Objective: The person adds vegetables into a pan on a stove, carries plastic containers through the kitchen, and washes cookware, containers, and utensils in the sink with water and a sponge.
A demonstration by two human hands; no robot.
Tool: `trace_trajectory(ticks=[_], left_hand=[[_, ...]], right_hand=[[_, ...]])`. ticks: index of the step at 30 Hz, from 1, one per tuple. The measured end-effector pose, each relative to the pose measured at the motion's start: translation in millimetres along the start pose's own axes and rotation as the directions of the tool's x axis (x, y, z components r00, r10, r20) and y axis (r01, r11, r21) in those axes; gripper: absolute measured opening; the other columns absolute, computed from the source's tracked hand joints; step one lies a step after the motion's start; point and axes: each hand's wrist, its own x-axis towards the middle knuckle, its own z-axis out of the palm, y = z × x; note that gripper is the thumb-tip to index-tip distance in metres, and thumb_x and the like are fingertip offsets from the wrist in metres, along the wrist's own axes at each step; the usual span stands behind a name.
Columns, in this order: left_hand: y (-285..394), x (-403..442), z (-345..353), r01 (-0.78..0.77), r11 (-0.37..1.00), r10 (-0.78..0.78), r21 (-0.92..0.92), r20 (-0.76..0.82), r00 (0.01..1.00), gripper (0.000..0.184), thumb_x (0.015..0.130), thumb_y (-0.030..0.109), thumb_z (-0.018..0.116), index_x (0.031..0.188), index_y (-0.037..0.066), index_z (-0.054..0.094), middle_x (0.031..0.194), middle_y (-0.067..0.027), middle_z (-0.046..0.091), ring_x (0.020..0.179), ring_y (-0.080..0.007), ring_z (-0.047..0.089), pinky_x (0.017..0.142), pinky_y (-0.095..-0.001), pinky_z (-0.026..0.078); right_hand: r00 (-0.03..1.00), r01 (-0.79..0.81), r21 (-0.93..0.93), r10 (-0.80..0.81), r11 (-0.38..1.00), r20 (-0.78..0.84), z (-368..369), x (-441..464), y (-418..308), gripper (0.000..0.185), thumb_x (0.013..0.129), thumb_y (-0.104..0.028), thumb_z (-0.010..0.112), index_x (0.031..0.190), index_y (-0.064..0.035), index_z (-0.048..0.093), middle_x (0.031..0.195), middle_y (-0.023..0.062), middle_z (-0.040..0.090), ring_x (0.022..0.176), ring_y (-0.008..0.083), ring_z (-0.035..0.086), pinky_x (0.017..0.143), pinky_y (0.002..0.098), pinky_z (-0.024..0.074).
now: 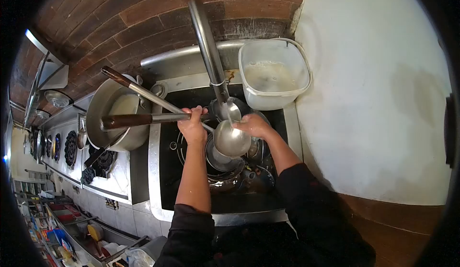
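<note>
My left hand (pixel 193 126) is closed around the shafts of two long metal ladles with dark wooden handles that stick out to the left. The nearer ladle's round bowl (pixel 230 142) is over the sink, its hollow side up. Behind it, the second ladle's bowl (pixel 229 109) sits under the tap (pixel 209 51), where a thin stream of water runs down. My right hand (pixel 254 126) grips the nearer bowl's rim at its right side, fingers partly hidden. Below, pans and other wet dishes (pixel 225 183) lie in the dark sink (pixel 191 195).
A white plastic tub (pixel 275 101) of cloudy water stands at the sink's back right corner. Left of the sink is a large metal pot (pixel 103 101) with a dark-handled utensil across it, beside stove burners (pixel 71 147). A white wall (pixel 373 99) bounds the right.
</note>
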Motion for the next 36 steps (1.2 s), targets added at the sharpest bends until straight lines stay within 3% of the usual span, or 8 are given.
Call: trace_trajectory(ticks=[10,16,19,22,25,30,32,36], left_hand=[[-18,8,37,0.041,0.960,0.013,0.277,-0.189,0.982,0.022,0.078,0.003,0.064,0.084,0.004,0.043,0.067,-0.0062,0.051,0.050,-0.0144,0.048,0.045,-0.0281,0.041],[-35,-15,18,0.120,0.869,-0.070,0.479,-0.122,0.990,0.024,0.081,0.011,0.068,0.078,0.005,0.045,0.062,-0.0020,0.051,0.048,-0.0131,0.047,0.046,-0.0291,0.039],[-62,-33,11,0.250,0.832,-0.336,0.495,0.092,0.937,0.026,0.083,0.020,0.069,0.092,0.000,0.054,0.077,-0.0051,0.062,0.064,-0.0121,0.057,0.061,-0.0283,0.046],[-78,-26,1,0.286,0.750,-0.496,0.597,0.220,0.840,0.027,0.086,0.025,0.065,0.089,-0.001,0.058,0.079,-0.0069,0.064,0.069,-0.0131,0.060,0.066,-0.0288,0.048],[-78,-37,-3,0.371,0.725,-0.596,0.580,0.259,0.760,0.025,0.087,0.024,0.065,0.090,0.000,0.060,0.081,-0.0067,0.065,0.070,-0.0129,0.060,0.068,-0.0286,0.048],[-76,-39,-8,0.216,0.688,-0.552,0.692,0.307,0.775,0.021,0.084,0.019,0.066,0.097,0.003,0.063,0.084,-0.0067,0.066,0.077,-0.0146,0.061,0.074,-0.0302,0.048],[-82,-32,-17,0.191,0.686,-0.529,0.702,0.301,0.794,0.023,0.083,0.021,0.066,0.099,0.003,0.063,0.086,-0.0080,0.066,0.079,-0.0161,0.061,0.075,-0.0311,0.048],[-29,-27,11,0.080,0.628,-0.511,0.774,0.332,0.793,0.036,0.084,0.033,0.064,0.102,0.002,0.063,0.092,-0.0142,0.067,0.084,-0.0249,0.064,0.077,-0.0351,0.048]], right_hand=[[0.624,0.441,-0.352,-0.564,0.825,-0.541,108,-26,-19,0.023,0.084,-0.016,0.053,0.098,0.0008,0.059,0.097,0.0184,0.060,0.091,0.0381,0.056,0.082,0.0460,0.0428],[0.841,0.534,-0.346,-0.527,0.771,0.123,64,-39,30,0.022,0.081,-0.011,0.052,0.095,0.0016,0.062,0.097,0.0193,0.062,0.097,0.0382,0.056,0.086,0.0475,0.0426],[0.913,0.152,-0.529,0.087,0.835,0.399,59,-59,13,0.021,0.086,-0.016,0.048,0.089,-0.0001,0.061,0.094,0.0184,0.062,0.090,0.0354,0.059,0.077,0.0492,0.0451],[0.960,0.182,-0.282,-0.233,0.942,-0.158,6,-77,-8,0.017,0.086,-0.014,0.050,0.085,-0.0003,0.059,0.088,0.0191,0.060,0.080,0.0358,0.059,0.070,0.0434,0.0471],[0.609,0.327,-0.389,-0.507,0.861,-0.610,-79,-81,-72,0.015,0.086,-0.015,0.057,0.089,-0.0006,0.060,0.089,0.0192,0.061,0.081,0.0354,0.059,0.071,0.0394,0.0470],[0.284,0.273,-0.659,-0.713,0.701,-0.641,-127,-58,-132,0.024,0.083,-0.016,0.060,0.100,0.0009,0.059,0.095,0.0177,0.062,0.089,0.0348,0.059,0.080,0.0405,0.0466],[0.766,0.401,0.196,-0.211,0.895,-0.607,-75,-57,-96,0.037,0.079,-0.012,0.063,0.112,0.0021,0.055,0.106,0.0165,0.061,0.099,0.0292,0.058,0.088,0.0387,0.0453],[0.918,0.370,0.261,-0.308,0.891,-0.249,42,-31,-1,0.070,0.071,-0.009,0.069,0.133,-0.0008,0.037,0.121,0.0157,0.053,0.111,0.0255,0.052,0.096,0.0367,0.0405]])
